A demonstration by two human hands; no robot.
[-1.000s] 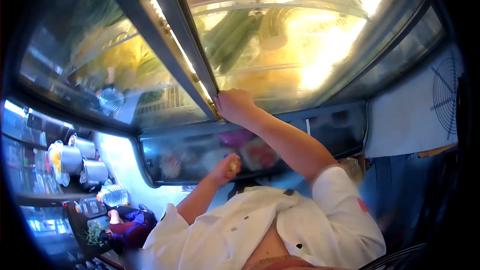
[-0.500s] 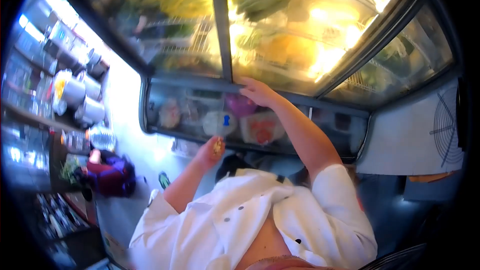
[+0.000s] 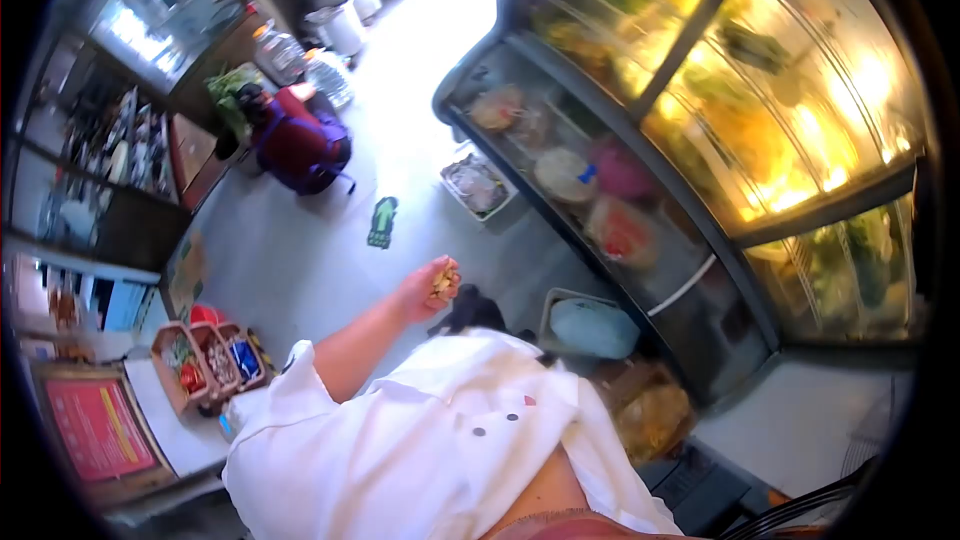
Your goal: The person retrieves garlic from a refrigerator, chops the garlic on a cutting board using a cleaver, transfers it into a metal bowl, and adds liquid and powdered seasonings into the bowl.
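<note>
My left hand (image 3: 418,294) is closed around a handful of small pale-tan pieces (image 3: 443,283), held over the floor in front of the white jacket (image 3: 430,430). Their exact kind is too small to make out. My right hand is out of sight. A glass-fronted display fridge (image 3: 655,118) stands to the right, with lit shelves of vegetables above. Behind its lower glass lie a pale round bag with a blue tie (image 3: 563,175), a purple bag (image 3: 622,168) and a clear bag with something red (image 3: 620,232).
A person in dark red (image 3: 300,152) is bent low beside leafy greens (image 3: 232,90) and large bottles (image 3: 328,77). A crate (image 3: 478,185) and a tub with a pale-blue bag (image 3: 593,328) sit along the fridge base. A divided box (image 3: 210,362) lies at left.
The view has turned, so the fridge sits further right and more floor shows. My right hand has left the fridge frame and gone from view. The left still holds its handful.
</note>
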